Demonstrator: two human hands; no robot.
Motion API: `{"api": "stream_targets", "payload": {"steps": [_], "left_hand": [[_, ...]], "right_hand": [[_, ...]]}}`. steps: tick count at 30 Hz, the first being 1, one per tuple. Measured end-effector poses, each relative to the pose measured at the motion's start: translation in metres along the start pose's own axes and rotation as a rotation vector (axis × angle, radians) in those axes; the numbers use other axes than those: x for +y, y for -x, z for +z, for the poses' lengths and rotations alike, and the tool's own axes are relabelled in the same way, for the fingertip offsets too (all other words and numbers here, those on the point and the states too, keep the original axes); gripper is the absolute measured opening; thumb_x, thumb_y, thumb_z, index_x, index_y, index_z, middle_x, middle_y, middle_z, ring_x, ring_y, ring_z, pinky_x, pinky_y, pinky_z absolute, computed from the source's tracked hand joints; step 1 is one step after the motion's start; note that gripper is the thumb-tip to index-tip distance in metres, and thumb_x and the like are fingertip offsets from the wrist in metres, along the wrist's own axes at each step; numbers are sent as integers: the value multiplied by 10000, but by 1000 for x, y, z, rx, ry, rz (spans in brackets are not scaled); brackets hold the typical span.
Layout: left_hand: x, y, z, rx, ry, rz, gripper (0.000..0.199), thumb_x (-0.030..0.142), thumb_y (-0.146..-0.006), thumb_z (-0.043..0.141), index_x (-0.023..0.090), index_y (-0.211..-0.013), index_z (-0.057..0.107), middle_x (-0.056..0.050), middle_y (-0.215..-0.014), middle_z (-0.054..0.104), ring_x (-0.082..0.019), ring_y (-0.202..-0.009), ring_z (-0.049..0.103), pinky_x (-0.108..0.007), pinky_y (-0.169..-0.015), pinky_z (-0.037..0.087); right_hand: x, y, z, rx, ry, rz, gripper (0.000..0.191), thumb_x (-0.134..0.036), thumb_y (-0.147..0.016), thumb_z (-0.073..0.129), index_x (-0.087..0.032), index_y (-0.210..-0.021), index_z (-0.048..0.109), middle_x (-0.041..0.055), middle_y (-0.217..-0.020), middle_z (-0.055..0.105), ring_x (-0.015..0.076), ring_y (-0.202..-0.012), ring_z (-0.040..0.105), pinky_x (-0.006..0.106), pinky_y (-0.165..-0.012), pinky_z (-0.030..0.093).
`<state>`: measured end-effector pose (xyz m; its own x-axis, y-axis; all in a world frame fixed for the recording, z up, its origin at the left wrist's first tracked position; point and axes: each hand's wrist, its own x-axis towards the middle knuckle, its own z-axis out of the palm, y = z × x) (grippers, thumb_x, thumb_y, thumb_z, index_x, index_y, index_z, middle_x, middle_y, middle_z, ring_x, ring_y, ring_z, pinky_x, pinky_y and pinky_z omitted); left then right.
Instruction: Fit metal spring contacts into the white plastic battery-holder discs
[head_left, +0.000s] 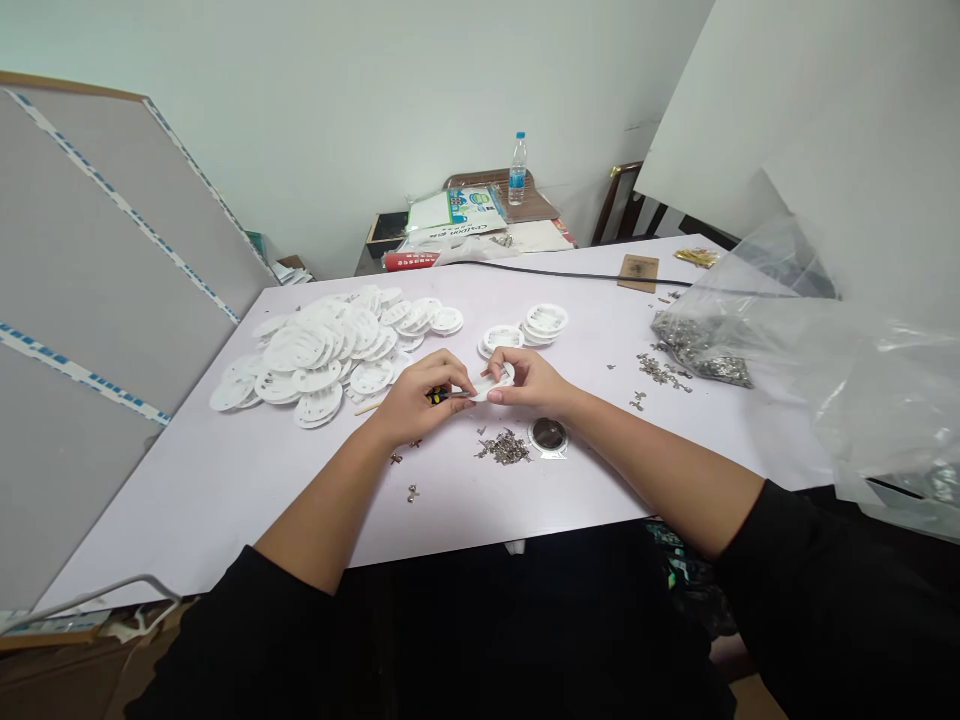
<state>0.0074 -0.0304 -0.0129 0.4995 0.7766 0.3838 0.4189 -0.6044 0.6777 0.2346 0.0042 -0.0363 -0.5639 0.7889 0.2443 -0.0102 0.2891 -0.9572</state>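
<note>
My right hand is closed on the edge of a round white plastic disc, thumb below and fingers curled over the top. My left hand is closed around a tool with a black and yellow handle, probably a screwdriver; its fingertips meet the near left edge of the disc. Fingers hide much of both things. Just below the hands lies a small heap of metal pieces, beside a dark round dish with a pale rim. Behind my right hand sit several finished-looking white discs in low stacks.
A large pile of white discs covers the table's left side. At right, a clear plastic bag spills metal parts. A black cable crosses the back, near a brown square card. A grey partition borders the left.
</note>
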Motion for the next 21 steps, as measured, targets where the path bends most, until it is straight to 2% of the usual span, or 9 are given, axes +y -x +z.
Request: {"api": "stream_targets", "payload": {"steps": [4, 7, 13, 17, 21], "left_hand": [[4, -2, 0, 25, 30, 46, 220, 360, -822, 724, 144, -862, 704, -37, -960, 661, 0, -854, 617, -130, -759, 501], [5, -3, 0, 54, 47, 96, 206, 332, -810, 738, 134, -845, 696, -36, -911, 682, -6, -837, 639, -127, -746, 518], [4, -2, 2, 170, -66, 267, 164, 266, -750, 792, 134, -775, 697, 10, -707, 628, 29, -644, 549, -88, -609, 439], [6, 0, 2, 220, -153, 374, 158, 226, -725, 805, 136, -774, 686, 27, -666, 612, 32, -607, 510, -90, -567, 397], [12, 0, 4, 298, -249, 426, 180, 151, -678, 808, 130, -770, 655, 45, -681, 628, 41, -601, 500, -74, -568, 402]], "right_hand": [[2, 0, 4, -21, -192, 115, 610, -524, -591, 883, -136, -814, 469, 16, -830, 610, 60, -746, 544, 187, -665, 419], [1, 1, 7, -73, -356, 211, 607, -525, -613, 877, -141, -841, 466, 5, -810, 617, 49, -698, 568, 208, -693, 469], [-5, 2, 12, -59, -489, 271, 577, -489, -610, 889, -144, -809, 472, -11, -770, 617, 58, -715, 615, 218, -729, 515], [-6, 2, 17, -39, -585, 319, 588, -496, -581, 904, -142, -805, 491, -2, -782, 648, 79, -698, 641, 227, -702, 523], [-6, 2, 22, -3, -637, 341, 576, -493, -582, 907, -130, -787, 511, 7, -737, 653, 92, -684, 658, 210, -661, 508]]}}
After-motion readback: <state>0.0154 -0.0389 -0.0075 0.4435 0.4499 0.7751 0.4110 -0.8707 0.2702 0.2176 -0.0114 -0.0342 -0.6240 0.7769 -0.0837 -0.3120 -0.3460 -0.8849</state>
